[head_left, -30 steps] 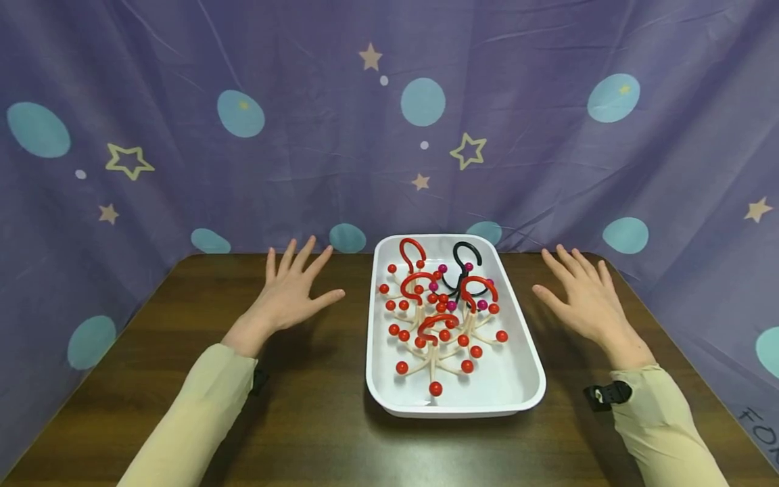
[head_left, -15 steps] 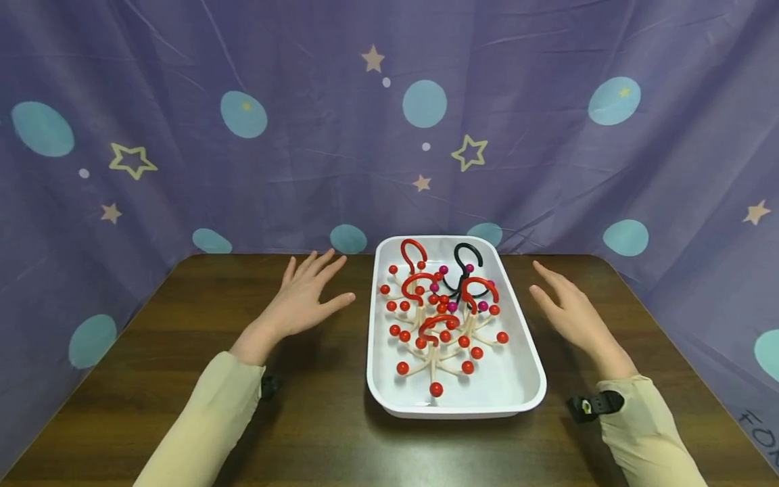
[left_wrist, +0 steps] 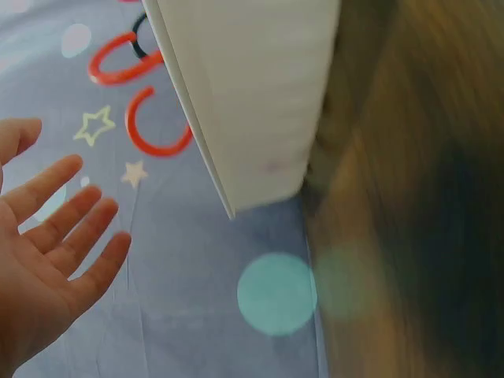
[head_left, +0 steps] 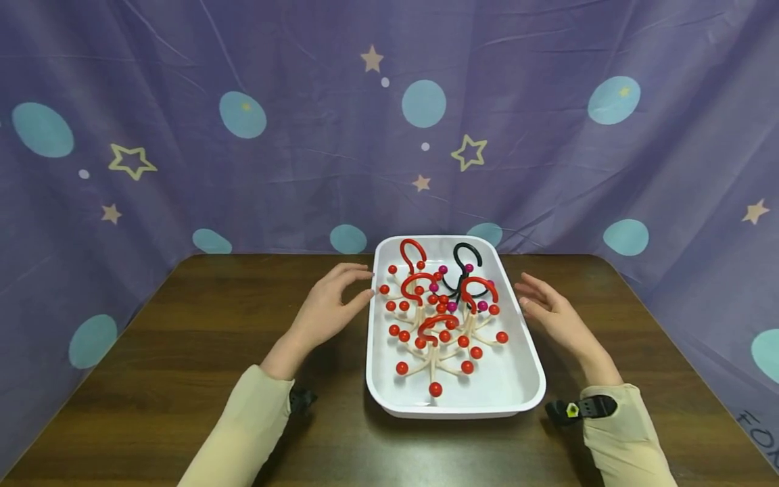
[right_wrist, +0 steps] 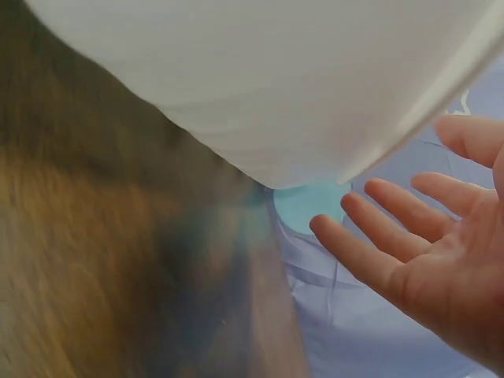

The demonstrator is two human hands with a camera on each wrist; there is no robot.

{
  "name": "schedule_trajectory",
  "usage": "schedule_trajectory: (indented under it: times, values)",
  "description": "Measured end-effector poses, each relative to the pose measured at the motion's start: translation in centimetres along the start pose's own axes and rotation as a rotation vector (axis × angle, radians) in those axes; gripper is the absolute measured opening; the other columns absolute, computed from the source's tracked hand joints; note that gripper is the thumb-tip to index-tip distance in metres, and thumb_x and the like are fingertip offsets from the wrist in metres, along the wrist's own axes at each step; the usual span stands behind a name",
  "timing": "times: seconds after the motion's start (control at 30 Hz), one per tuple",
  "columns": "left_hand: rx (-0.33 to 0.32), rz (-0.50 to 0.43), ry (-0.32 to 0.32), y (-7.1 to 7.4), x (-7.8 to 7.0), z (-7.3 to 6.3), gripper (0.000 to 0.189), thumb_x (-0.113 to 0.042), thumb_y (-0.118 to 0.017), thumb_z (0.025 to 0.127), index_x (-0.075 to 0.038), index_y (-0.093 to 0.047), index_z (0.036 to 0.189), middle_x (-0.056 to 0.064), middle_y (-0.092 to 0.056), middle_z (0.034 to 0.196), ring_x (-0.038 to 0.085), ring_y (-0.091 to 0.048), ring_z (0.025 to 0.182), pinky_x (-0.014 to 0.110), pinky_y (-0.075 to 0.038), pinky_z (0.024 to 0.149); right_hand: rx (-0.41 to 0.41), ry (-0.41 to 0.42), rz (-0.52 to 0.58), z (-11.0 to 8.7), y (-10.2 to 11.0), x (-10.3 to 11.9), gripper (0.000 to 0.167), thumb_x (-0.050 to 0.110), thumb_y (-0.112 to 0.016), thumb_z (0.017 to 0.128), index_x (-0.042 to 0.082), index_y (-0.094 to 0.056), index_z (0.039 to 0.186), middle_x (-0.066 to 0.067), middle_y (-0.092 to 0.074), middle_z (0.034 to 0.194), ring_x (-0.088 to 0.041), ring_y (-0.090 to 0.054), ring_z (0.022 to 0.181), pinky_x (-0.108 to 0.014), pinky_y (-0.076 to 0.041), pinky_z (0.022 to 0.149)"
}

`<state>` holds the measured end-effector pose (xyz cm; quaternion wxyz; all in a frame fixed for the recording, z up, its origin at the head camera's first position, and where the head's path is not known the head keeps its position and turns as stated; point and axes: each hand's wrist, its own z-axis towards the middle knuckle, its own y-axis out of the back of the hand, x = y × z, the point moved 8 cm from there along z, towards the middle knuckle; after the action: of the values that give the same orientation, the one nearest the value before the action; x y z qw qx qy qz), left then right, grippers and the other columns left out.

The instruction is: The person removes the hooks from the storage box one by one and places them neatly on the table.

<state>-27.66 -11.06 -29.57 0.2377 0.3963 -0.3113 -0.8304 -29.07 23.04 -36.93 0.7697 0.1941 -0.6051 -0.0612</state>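
A white tray point(head_left: 496, 399) stands on the table between my hands. In it are several branched pieces with red hooks, pale arms and red balls; the front branched piece point(head_left: 433, 358) shows best. A black branched piece point(head_left: 462, 284) with magenta balls lies at the back right of the tray. My left hand point(head_left: 331, 304) is at the tray's left rim, fingers slightly bent, with the fingertips close to the rim; whether they touch cannot be told. My right hand point(head_left: 556, 314) is beside the right rim with loosely bent fingers. In the right wrist view, the right fingers point(right_wrist: 394, 205) hold nothing.
The brown wooden table point(head_left: 182, 379) extends on both sides of the tray. A purple curtain point(head_left: 292, 135) with stars and blue ovals hangs behind the table's back edge. Black straps, such as the right wrist strap point(head_left: 581, 409), sit on both wrists.
Both hands have come inward from the table's sides to the tray's two long sides. Their spread fingers have drawn closer together and bent a little. The tray and its contents stay put.
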Motion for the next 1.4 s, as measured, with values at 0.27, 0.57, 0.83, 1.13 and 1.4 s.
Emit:
schedule_trajectory:
  times: [0.27, 0.57, 0.83, 1.13, 1.4]
  values:
    - [0.015, -0.136, -0.026, -2.0, -2.3, 0.1, 0.020, -0.019, -0.065, 0.084, -0.012, -0.067, 0.103, -0.002, -0.063, 0.096, 0.011, -0.058, 0.082, 0.028, -0.050, 0.071, 0.004, -0.052, 0.169, 0.2, -0.9, -1.6, 0.062, 0.013, -0.052, 0.091, -0.001, -0.021, 0.142, -0.033, -0.029, 0.137, -0.002, -0.054, 0.101, -0.020, -0.050, 0.076]
    - [0.179, -0.187, -0.069, -4.5, -5.0, 0.0, 0.026, -0.026, -0.067, 0.083, -0.014, -0.065, 0.105, -0.005, -0.063, 0.096, 0.005, -0.058, 0.079, 0.021, -0.050, 0.072, 0.014, -0.133, 0.176, 0.0, -1.3, -2.6, 0.060, 0.006, -0.048, 0.092, -0.002, -0.017, 0.143, -0.031, -0.028, 0.139, 0.002, -0.053, 0.096, -0.020, -0.049, 0.075]
    - [0.288, -0.181, -0.057, -6.4, -6.0, -0.6, 0.028, -0.024, -0.067, 0.082, -0.013, -0.064, 0.108, -0.004, -0.065, 0.099, 0.003, -0.059, 0.080, 0.019, -0.050, 0.073, 0.042, -0.187, 0.219, -0.5, -1.6, -3.5, 0.062, 0.015, -0.048, 0.094, 0.003, -0.014, 0.145, -0.030, -0.028, 0.138, 0.000, -0.054, 0.094, -0.025, -0.050, 0.075]
    - [0.302, -0.179, -0.040, -7.0, -6.4, -0.9, 0.023, -0.017, -0.063, 0.086, -0.012, -0.065, 0.108, -0.003, -0.064, 0.101, 0.006, -0.059, 0.087, 0.018, -0.049, 0.076, 0.095, -0.217, 0.272, -0.5, -2.2, -4.0, 0.059, 0.018, -0.043, 0.096, 0.008, -0.013, 0.146, -0.027, -0.028, 0.137, -0.006, -0.054, 0.099, -0.035, -0.051, 0.078]
    - [0.242, -0.201, -0.041, -6.9, -6.6, -1.0, 0.022, -0.013, -0.063, 0.085, -0.010, -0.066, 0.107, 0.000, -0.066, 0.100, 0.007, -0.061, 0.085, 0.019, -0.050, 0.075, 0.113, -0.201, 0.291, -0.4, -2.3, -4.1, 0.058, 0.018, -0.042, 0.096, 0.007, -0.013, 0.146, -0.029, -0.025, 0.140, -0.008, -0.055, 0.100, -0.037, -0.052, 0.077]
